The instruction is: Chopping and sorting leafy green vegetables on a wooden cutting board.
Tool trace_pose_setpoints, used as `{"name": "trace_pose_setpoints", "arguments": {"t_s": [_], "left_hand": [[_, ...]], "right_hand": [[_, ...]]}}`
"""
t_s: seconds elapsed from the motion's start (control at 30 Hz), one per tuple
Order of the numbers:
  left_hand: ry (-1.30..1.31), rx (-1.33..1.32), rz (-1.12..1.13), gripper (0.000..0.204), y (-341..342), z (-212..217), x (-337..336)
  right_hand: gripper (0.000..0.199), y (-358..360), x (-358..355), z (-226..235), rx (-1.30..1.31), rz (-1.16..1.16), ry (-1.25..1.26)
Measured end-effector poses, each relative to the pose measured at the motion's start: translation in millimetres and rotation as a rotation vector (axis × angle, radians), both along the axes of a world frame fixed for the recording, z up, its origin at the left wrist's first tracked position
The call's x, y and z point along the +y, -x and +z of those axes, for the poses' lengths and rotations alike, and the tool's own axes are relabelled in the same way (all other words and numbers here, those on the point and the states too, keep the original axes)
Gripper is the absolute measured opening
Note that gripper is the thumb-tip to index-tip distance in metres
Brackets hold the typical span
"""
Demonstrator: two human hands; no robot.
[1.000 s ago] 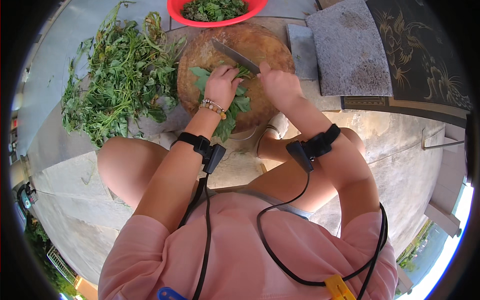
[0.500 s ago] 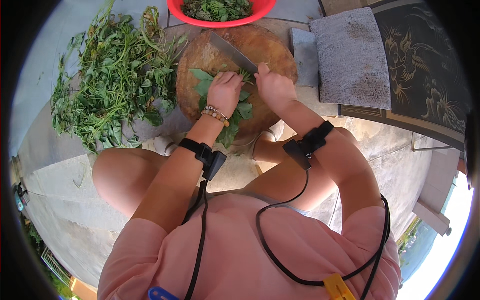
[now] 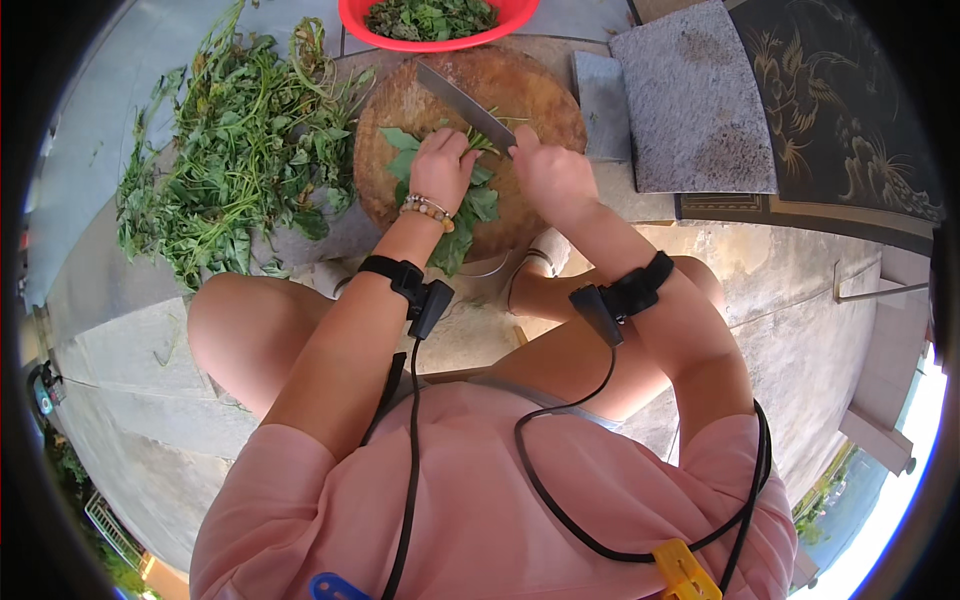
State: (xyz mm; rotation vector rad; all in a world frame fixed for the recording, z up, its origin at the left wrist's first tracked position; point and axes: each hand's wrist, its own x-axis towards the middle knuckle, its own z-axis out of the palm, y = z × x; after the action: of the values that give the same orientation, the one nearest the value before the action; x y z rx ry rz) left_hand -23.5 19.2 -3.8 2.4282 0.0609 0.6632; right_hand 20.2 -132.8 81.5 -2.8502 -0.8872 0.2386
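Both hands work: our left hand (image 3: 441,168) pins leaves (image 3: 470,205); our right hand (image 3: 550,175) grips the knife (image 3: 465,103); we'd curl fingertips back.

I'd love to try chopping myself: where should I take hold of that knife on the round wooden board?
By the handle, probably from the near right, as the right hand does now. The knife lies slanted, its blade running up-left across the chopping board over the leaves under the left hand, so the handle end points toward the person.
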Motion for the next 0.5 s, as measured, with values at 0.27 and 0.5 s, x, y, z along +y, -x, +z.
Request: {"name": "trace_pose_setpoints", "arguments": {"t_s": [0.27, 0.5], "left_hand": [[0.000, 0.003, -0.021, 0.013, 0.6, -2.5, 1.1], [0.001, -0.032, -0.065, 0.012, -1.2, 2.4, 1.1]], "right_hand": [[0.014, 5.6, 4.8, -19.2, 0.008, 0.055, 0.066], [0.014, -7.4, 23.6, -34.4, -0.009, 0.065, 0.096]]}}
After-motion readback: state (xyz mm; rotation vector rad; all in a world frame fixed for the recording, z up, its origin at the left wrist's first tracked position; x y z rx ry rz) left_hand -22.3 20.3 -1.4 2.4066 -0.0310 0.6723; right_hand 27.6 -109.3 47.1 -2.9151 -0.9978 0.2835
